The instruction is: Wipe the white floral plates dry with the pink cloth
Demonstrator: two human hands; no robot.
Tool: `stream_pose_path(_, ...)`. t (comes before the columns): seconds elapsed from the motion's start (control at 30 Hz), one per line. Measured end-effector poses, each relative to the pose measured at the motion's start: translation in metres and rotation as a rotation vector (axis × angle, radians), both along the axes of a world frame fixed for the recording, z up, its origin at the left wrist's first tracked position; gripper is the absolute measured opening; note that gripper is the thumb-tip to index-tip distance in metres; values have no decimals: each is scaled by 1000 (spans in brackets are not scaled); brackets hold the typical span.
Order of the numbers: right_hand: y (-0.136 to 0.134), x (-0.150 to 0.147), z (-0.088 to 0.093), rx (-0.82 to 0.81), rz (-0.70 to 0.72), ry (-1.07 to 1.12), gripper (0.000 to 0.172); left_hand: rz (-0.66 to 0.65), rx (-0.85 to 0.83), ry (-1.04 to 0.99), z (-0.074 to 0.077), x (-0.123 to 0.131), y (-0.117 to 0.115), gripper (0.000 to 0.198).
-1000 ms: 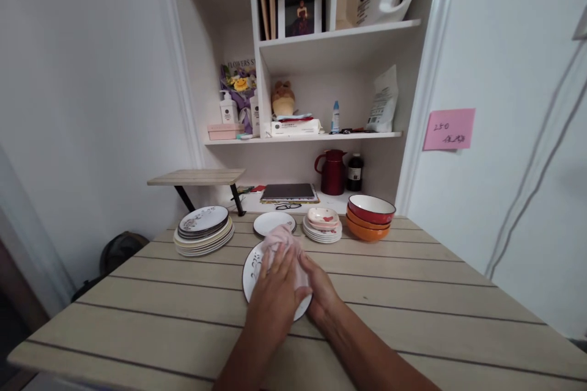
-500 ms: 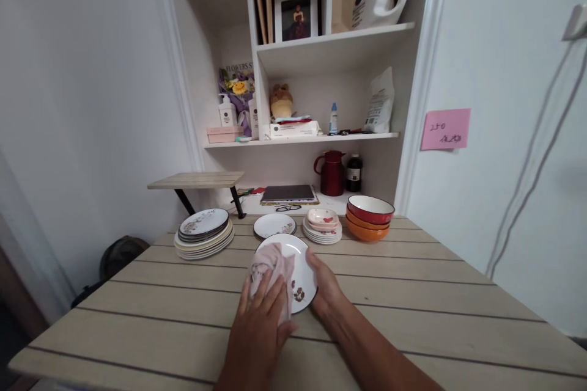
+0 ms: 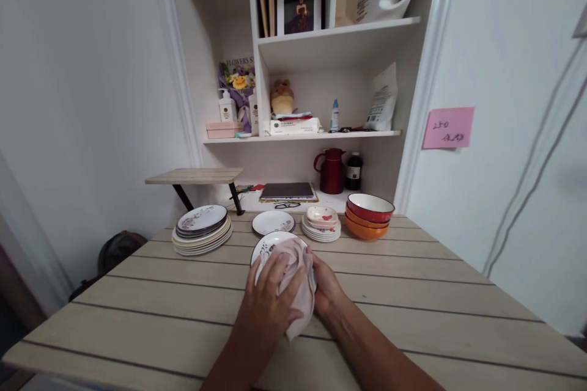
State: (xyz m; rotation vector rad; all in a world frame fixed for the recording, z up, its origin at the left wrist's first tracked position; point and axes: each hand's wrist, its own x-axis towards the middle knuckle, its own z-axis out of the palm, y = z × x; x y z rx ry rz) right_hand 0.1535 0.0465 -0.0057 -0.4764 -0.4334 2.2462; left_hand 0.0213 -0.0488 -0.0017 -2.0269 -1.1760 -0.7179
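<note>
A pale pink cloth (image 3: pixel 300 293) covers the right and lower part of a white plate (image 3: pixel 262 248) with a dark rim and a floral print. My left hand (image 3: pixel 270 299) rests over the cloth, fingers somewhat spread and bent, pressing it against the plate. The right edge of that plate is gripped by my right hand (image 3: pixel 328 284), its thumb up at the rim and its other fingers partly hidden below. Just behind lies another white dark-rimmed plate (image 3: pixel 274 222) on the table.
Stacked plates (image 3: pixel 202 233) stand at left beside a small raised shelf (image 3: pixel 195 176). At back right are small plates with heart-patterned dishes (image 3: pixel 321 218) and stacked red and orange bowls (image 3: pixel 369 220). Behind them, a red jug (image 3: pixel 331 172) and a laptop (image 3: pixel 287 190) sit on the cabinet's bottom shelf.
My left hand has slid the cloth rightward across the plate, uncovering its upper left and covering its right side. My right hand keeps its hold on the rim. The view has shifted slightly.
</note>
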Motion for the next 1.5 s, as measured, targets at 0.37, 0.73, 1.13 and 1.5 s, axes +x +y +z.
stream_pose_path(0.37, -4, -8, -1, 139, -184, -29, 32, 220, -260, -74, 42, 5, 30, 34)
stream_pose_path(0.73, -3, -3, 0, 43, -262, -126, 39, 174, 20, -119, -26, 23, 9, 31)
stream_pose_path(1.13, -5, -8, -3, 94, -276, -72, 31, 432, -137, -296, 33, 12, 40, 33)
stream_pose_path(1.5, -8, -3, 1, 110, -269, -180, 35, 317, -118, -175, -18, 41, 21, 32)
